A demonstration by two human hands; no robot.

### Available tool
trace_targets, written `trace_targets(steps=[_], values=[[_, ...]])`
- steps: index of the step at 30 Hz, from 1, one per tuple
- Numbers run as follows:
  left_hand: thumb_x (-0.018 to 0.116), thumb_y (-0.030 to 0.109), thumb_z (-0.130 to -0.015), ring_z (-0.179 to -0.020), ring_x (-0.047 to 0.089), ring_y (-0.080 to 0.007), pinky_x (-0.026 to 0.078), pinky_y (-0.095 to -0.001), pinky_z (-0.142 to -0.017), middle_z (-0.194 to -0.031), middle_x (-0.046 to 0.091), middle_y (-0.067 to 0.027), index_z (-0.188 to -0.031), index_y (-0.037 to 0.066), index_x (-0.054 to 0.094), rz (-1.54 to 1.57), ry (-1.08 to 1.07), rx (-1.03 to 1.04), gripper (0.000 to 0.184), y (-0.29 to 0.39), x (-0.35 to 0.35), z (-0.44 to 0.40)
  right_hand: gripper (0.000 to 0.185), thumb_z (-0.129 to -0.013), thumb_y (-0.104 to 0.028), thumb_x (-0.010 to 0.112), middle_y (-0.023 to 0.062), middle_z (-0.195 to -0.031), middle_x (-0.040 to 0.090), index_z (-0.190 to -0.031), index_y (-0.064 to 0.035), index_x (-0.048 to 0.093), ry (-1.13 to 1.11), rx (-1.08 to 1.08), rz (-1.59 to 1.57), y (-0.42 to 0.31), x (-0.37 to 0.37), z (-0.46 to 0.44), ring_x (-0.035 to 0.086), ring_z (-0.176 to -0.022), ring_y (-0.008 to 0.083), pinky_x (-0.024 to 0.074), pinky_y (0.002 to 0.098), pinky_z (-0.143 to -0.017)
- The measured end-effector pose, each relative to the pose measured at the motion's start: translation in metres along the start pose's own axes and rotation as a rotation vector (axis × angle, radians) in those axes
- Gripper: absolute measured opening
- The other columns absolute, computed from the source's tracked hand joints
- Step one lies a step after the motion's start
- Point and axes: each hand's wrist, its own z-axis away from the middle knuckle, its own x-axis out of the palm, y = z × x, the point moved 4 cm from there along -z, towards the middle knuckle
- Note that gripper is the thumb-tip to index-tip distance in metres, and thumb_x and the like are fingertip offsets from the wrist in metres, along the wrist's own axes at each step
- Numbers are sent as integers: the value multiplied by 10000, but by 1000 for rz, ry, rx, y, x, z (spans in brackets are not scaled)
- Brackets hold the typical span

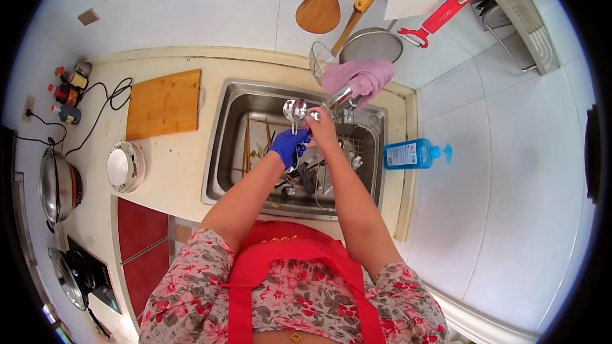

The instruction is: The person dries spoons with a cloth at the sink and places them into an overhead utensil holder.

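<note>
Over the sink [217,153], my left hand [288,148] wears a blue glove and is closed around the handles of metal spoons [299,109], bowls pointing up. My bare right hand [324,130] is beside it, just below the faucet [340,98], with its fingers closed at another spoon [314,115]. Its fingertips are partly hidden behind the glove. Beneath both hands, wooden chopsticks [247,146] and several metal utensils lie in the basin. A wire rack [360,146] sits in its right side.
A purple cloth [360,79] drapes over the faucet. A blue pump bottle [408,154] lies right of the sink. On the left counter are a cutting board [164,105], white bowls [122,167] and a lidded pot [56,185]. A wooden spatula [320,6] and strainer [371,46] hang above.
</note>
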Motion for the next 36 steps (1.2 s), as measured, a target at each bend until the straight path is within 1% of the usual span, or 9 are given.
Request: trace_targets(steps=[10,12,13,20,26,29,31,33,36], values=[[524,136,-839,-528,484,-131,403,-249,-476,-658,519,-38,-906,10,570,55,-204,60,150,9,12,-14,169,-790,-122,536,35,-695,532,-914,-9,553,6,-71,57,1,-20,-15,505,-599,120,427,272,-553],[463,126,-876,-570,492,-125,438,-249,-538,-684,519,-32,-951,12,561,120,-226,11,169,6,22,-15,182,-779,-135,553,30,-683,542,-910,-8,564,52,-228,317,-14,-33,-15,509,-592,119,430,275,-561],[473,141,-873,-580,504,-127,457,-257,-553,-693,525,-31,-947,15,563,121,-231,-6,172,9,24,-14,233,-759,-156,543,142,-817,578,-945,-17,527,-7,-126,326,-14,-33,-15,570,-763,239,435,362,-659],[476,249,-881,-527,455,-115,389,-244,-467,-661,496,-10,-957,25,555,-72,-291,-74,250,7,41,-8,230,-827,-210,445,189,-717,555,-837,11,511,270,-350,774,-32,-46,-16,568,-672,298,428,382,-616],[452,321,-889,-481,397,-110,318,-238,-444,-603,431,-1,-872,49,547,-48,-101,-132,289,10,38,-17,255,-840,-211,437,184,-744,569,-940,3,533,-67,-162,388,-14,-55,-8,570,-642,270,439,349,-592],[440,284,-898,-490,402,-111,400,-260,-498,-598,421,-1,-857,37,538,-27,-80,-160,269,10,41,-23,254,-805,-222,499,166,-749,580,-935,-16,573,-65,101,-98,13,-91,-1,570,-637,266,439,347,-601],[460,229,-888,-543,492,-120,519,-339,-629,-647,484,-12,-889,35,534,206,-193,-49,208,3,38,-41,191,-760,-192,545,135,-686,595,-821,-28,621,89,-125,673,57,-116,-7,580,-602,211,449,321,-572],[471,194,-881,-566,504,-119,520,-367,-685,-656,495,-14,-893,38,535,228,-197,-53,169,6,41,-38,145,-751,-150,527,140,-756,614,-746,-69,648,-12,14,1001,112,-117,-11,586,-675,315,465,372,-620],[504,103,-854,-568,520,-120,520,-394,-742,-671,519,-15,-907,46,536,304,-198,-49,85,11,41,-33,144,-737,-124,519,166,-765,613,-738,-49,642,193,-14,923,145,-114,7,588,-711,342,472,399,-658]])
